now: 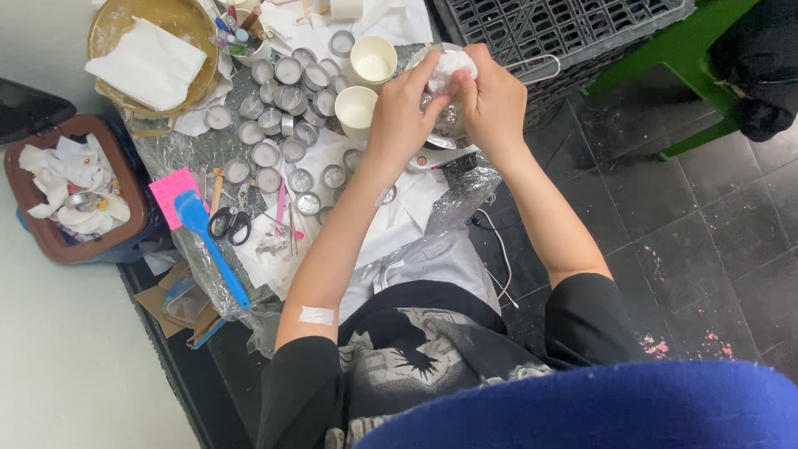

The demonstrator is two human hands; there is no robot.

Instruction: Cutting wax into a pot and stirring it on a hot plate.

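Over the far side of the foil-covered table (208,274), the left hand (401,100) and right hand (492,98) both pinch a white wad (450,68), pressing it into a clear bowl (445,120), apparently to wipe it, beside two paper cups (366,83).

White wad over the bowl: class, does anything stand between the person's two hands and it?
No. Both the left hand and the right hand already pinch the white wad directly, above a clear bowl. Two paper cups stand just to the left, not between hands and wad.
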